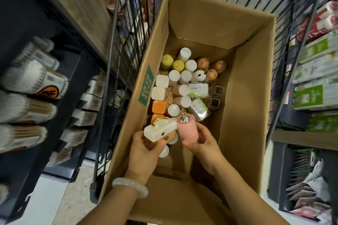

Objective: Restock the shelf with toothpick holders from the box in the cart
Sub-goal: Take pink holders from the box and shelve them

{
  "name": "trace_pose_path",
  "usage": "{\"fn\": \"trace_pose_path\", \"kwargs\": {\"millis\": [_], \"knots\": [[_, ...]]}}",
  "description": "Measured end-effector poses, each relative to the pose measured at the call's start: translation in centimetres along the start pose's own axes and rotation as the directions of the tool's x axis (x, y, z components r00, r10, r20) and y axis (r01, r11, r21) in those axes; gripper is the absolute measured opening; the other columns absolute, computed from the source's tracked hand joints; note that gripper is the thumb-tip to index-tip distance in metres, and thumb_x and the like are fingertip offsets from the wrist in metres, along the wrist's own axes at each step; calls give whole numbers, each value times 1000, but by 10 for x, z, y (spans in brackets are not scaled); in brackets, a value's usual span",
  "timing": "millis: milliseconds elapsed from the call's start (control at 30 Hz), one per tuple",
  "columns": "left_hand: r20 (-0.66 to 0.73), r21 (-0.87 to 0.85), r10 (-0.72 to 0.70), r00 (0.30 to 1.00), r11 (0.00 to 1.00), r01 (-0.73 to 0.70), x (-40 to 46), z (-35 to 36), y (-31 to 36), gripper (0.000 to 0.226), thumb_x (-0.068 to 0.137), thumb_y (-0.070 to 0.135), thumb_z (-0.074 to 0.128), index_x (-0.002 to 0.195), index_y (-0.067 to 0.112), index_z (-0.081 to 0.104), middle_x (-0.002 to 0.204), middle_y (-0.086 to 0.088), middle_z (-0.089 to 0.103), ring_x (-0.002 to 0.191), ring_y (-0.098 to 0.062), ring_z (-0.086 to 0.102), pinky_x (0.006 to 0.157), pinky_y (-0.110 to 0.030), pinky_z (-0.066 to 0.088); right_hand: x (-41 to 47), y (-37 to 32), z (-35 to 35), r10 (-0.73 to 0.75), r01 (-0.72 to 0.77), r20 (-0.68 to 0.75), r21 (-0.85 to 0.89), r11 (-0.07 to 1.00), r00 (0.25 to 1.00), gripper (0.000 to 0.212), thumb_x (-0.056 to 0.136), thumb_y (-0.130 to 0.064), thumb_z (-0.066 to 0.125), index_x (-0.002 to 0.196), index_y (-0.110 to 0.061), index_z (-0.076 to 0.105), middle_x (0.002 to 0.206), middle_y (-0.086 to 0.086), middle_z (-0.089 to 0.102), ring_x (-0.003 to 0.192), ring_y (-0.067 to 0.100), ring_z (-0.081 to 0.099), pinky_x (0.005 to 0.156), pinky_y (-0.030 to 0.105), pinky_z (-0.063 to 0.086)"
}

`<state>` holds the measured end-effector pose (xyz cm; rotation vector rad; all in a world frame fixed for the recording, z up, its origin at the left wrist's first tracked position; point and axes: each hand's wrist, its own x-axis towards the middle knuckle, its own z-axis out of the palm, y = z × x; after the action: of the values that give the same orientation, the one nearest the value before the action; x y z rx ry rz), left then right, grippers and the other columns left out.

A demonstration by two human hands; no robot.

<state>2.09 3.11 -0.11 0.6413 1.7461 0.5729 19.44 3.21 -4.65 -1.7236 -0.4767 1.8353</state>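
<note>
Two hands work low inside a tall brown cardboard box [243,86] that stands in a black wire cart [117,71]. The left hand [144,153] curls its fingers round a white rectangular toothpick holder with a gold ring handle [160,129], while the right hand [201,144] grips a pink cup-shaped toothpick holder with a silver top [188,129]; the two holders touch at their upper corners, above the box's near end. On the box floor stand white round-capped holders [184,76], yellow-green ones [172,64], tan animal-shaped ones [212,67], white and orange scalloped square lids [159,95], green-labelled clear packs [198,89] and loose toothpicks [170,95]. Bare cardboard lies along the right wall. Left of the cart, a dark shelf [22,14] holds cotton swab packs [31,78].
</note>
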Motion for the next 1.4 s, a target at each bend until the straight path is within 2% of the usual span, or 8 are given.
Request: {"fn": "trace_pose_path", "kwargs": {"millis": [167,367,533,667,933,1133,1267,1400], "knots": [[103,-157,-2,995,987,18,-2,-6,9,38,77,7,73,104,22,51,102,6,65,93,-4,59,71,-18,45,-6,-12,-1,-32,31,74,13,999,997,58,67,-7,79,116,-26,56,122,5,58,113,23,58,93,37,52],[204,-254,65,977,967,-11,-3,-11,38,39,77,3,70,113,12,57,108,-8,70,105,-23,65,94,-40,50,-26,-47,-9,-182,187,71,-72,980,981,61,57,-18,78,115,-21,61,112,2,67,110,20,60,94,35,50],[255,-272,192,948,955,-120,-18,-17,70,34,77,13,67,109,23,61,109,0,71,104,-14,66,91,-32,49,-48,-83,-15,-312,327,138,-103,939,940,66,61,-20,85,120,-28,56,118,-2,63,107,10,61,85,25,53],[267,-311,256,929,935,-168,-38,-24,88,37,70,22,65,106,26,63,105,5,72,100,-7,66,82,-22,51,-65,-106,-16,-376,398,217,-68,915,901,76,56,-36,77,127,-23,52,118,-2,63,110,12,60,88,31,52],[263,-324,368,892,904,-278,-87,-42,106,35,70,22,65,106,22,65,105,0,72,101,-14,67,88,-28,51,-108,-128,-10,-479,514,289,-55,856,829,77,55,-40,82,125,-23,55,116,2,67,110,20,61,85,32,53],[181,-368,475,862,845,-388,-137,-68,99,35,67,19,64,102,19,66,99,1,74,92,-10,69,79,-22,55,-157,-125,11,-546,590,326,-50,806,772,94,43,-59,86,126,-26,56,122,3,64,114,23,59,92,41,51],[89,-377,514,853,810,-448,-182,-106,71,42,64,23,68,105,16,67,104,-5,73,102,-20,67,91,-34,50,-198,-106,34,-585,623,354,11,782,729,92,36,-56,89,117,-26,56,114,-2,67,108,18,63,79,26,55],[-56,-384,538,841,766,-516,-238,-151,22,30,63,28,74,93,24,73,97,-5,74,96,-24,67,79,-29,51,-248,-72,71,-572,635,476,35,772,669,93,37,-53,90,117,-21,55,109,-2,70,103,16,66,75,23,55]]}}
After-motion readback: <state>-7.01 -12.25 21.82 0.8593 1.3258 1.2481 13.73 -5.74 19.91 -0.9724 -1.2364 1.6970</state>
